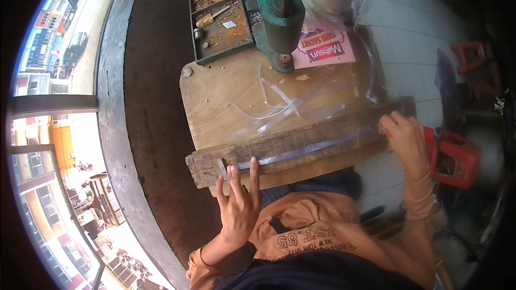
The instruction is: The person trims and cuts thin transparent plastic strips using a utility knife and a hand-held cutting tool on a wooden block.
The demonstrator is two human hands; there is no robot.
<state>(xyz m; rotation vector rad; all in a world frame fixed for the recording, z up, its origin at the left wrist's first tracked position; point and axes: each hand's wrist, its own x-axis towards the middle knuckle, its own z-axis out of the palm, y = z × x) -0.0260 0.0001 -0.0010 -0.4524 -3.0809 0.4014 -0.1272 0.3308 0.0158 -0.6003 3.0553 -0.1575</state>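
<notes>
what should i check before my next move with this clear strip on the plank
1. Plank lying flat across the wooden worktop: ok, by the look of it.
2. Clear strip running lengthwise along the plank: ok.
3. Left hand at the strip's left end: ok, fingers extended, fingertips at the strip.
4. Right hand gripping the other end: cannot tell, its curled fingers hide what they hold.
5. Small upright piece near the plank's left end firmly fixed: cannot tell.
6. Worktop beyond the plank free of loose strips: not ok, several lie tangled there.
</notes>
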